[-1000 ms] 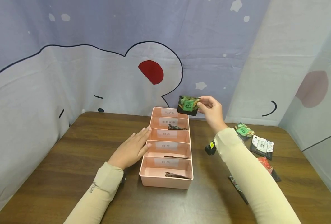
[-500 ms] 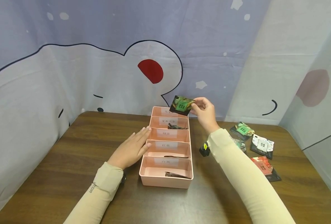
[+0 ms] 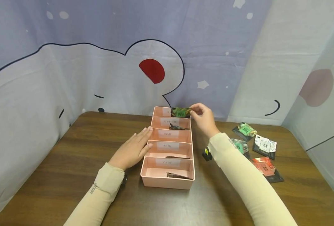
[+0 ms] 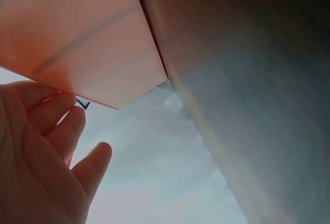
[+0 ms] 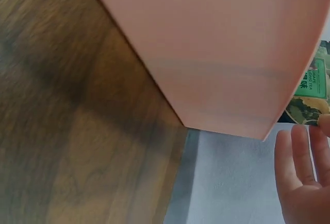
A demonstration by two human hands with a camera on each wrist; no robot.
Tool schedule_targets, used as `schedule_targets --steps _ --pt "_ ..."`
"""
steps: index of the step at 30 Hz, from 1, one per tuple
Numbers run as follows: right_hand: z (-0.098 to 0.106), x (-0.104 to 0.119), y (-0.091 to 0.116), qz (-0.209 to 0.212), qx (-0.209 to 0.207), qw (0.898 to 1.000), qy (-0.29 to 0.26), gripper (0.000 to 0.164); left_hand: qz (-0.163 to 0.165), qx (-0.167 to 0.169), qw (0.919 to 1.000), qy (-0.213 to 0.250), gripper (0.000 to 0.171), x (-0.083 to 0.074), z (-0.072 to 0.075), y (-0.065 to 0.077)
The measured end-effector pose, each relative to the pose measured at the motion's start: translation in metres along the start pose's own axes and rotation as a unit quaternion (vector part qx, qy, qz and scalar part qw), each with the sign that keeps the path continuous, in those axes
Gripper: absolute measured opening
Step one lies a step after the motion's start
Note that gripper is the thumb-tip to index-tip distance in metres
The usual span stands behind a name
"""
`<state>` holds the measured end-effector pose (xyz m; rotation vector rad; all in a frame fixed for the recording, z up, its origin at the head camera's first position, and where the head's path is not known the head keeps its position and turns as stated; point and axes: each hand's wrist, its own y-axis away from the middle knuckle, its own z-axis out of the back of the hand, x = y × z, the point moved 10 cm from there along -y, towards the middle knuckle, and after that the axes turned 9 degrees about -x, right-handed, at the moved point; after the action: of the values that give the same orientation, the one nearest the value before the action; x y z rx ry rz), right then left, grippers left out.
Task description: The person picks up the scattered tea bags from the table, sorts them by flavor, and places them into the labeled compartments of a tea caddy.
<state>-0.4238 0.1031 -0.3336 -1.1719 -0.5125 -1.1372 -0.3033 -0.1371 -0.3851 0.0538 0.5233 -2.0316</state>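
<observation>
Pinching green packet (image 3: 181, 112) by its right edge with barely parted fingers of right hand (image 3: 204, 120), at far compartment (image 3: 159, 112) of box (image 3: 167, 183); apparently edge-held for clearance. Resting left hand (image 3: 133, 150) against box's left side with near-straight fingers, gripping nothing, probably for steadiness.

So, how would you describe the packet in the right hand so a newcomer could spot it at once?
On the brown table stands a long pink box with five compartments. At its far end, the right hand pinches a dark, green-labelled packet. Some packets lying to the right are green-labelled too, but only this one is held.
</observation>
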Motion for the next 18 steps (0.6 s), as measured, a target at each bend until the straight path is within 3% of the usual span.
schedule_targets --steps 7,18 --pt "-0.007 -0.002 0.005 0.024 0.022 0.999 0.025 0.012 0.001 -0.001 1.0000 0.000 0.062 0.000 0.001 0.000" --pt "-0.013 -0.014 0.013 0.002 0.047 0.998 0.046 0.012 -0.003 -0.002 1.0000 -0.004 0.062 0.000 0.000 -0.001"
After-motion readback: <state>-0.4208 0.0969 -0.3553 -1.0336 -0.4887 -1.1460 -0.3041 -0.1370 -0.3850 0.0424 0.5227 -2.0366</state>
